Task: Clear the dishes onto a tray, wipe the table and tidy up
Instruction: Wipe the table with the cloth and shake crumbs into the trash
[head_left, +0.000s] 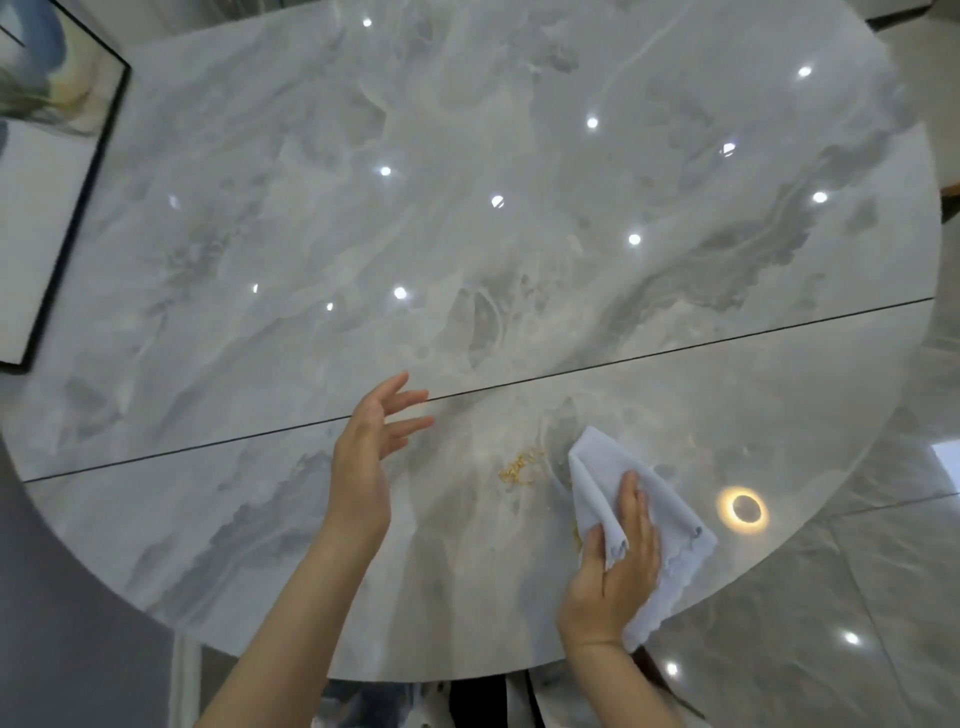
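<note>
A round grey marble table (467, 208) fills the view, with a thin dark seam running across it. My right hand (618, 561) presses a pale blue cloth (602, 467) flat on the table near the front edge, fingers straight over it and the thumb tucked under a fold. A small pile of yellowish crumbs (519, 467) lies just left of the cloth. My left hand (374, 436) hovers above the table left of the crumbs, fingers spread and relaxed, holding nothing.
A framed picture (47, 156) leans at the far left beyond the table's edge. Glossy grey floor tiles (857, 597) show at the right and front. A grey surface (62, 597) lies at the lower left. Ceiling lights reflect on the tabletop.
</note>
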